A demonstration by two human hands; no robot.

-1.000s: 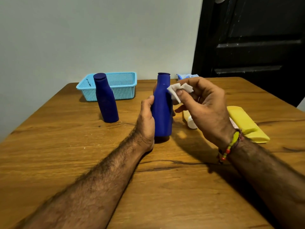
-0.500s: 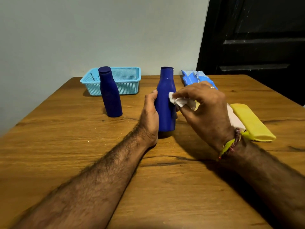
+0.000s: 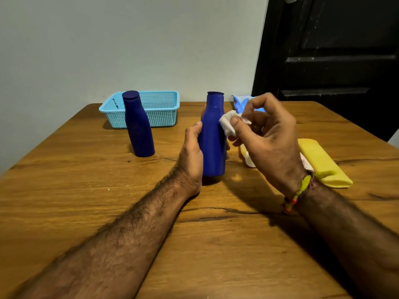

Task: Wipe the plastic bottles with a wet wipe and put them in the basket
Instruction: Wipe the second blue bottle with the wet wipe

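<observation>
Wooden table (image 3: 90,190) against a pale wall. Left hand (image 3: 192,154) grips the near blue bottle (image 3: 212,134) — upright, neck up, base on the table. Right hand (image 3: 267,134) pinches a white wet wipe (image 3: 228,124) against its shoulder. Second blue bottle (image 3: 139,126) stands upright before the mesh basket (image 3: 164,108); yellow bottle (image 3: 321,162) lies flat — partly hidden.
</observation>
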